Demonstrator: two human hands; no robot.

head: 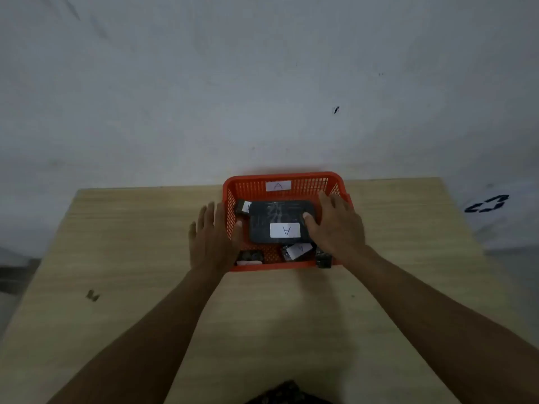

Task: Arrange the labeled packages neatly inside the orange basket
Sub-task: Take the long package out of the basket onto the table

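An orange basket with a white "A" label on its far wall stands at the far edge of the wooden table. Inside lies a large flat black package with a white "A" label. Smaller black packages sit around it: one at the back left, one at the front left, one labeled at the front, one by the front right corner. My left hand grips the basket's left wall, thumb inside. My right hand rests over the right wall, thumb pressing on the large package.
The light wooden table runs toward me, with a small dark scrap at the left. A pale wall rises right behind the basket. A white sheet with a black recycling mark lies off the table's right side.
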